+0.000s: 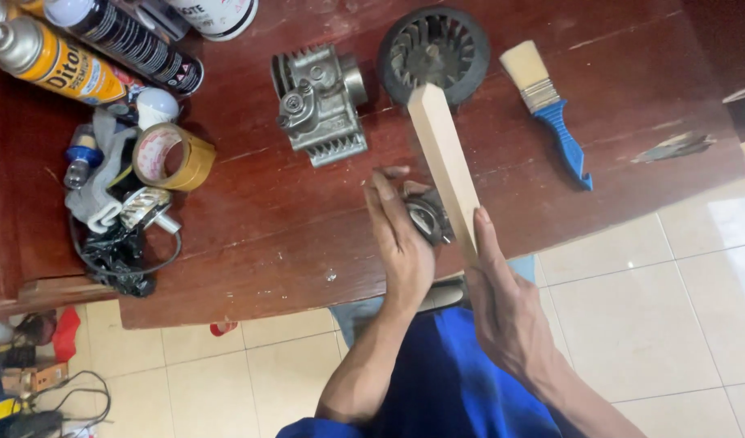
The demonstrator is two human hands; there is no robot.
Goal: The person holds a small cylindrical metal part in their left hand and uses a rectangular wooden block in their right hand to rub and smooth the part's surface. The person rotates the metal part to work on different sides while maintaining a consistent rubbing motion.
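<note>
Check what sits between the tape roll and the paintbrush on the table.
Head view: the finned metal engine part and the black fan wheel lie between the tape roll and paintbrush; the wooden stick's tip crosses there too.

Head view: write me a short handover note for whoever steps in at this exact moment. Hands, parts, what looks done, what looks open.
Left hand presses a small dark metal part onto the wooden table near its front edge.
Right hand grips a pale wooden block, raised at a slant beside that part.
Finned engine head, black fan wheel and blue-handled brush lie further back, untouched. Tape roll and spray cans sit left.
Done: parts laid out. Open: the block appears not yet to touch the part.
</note>
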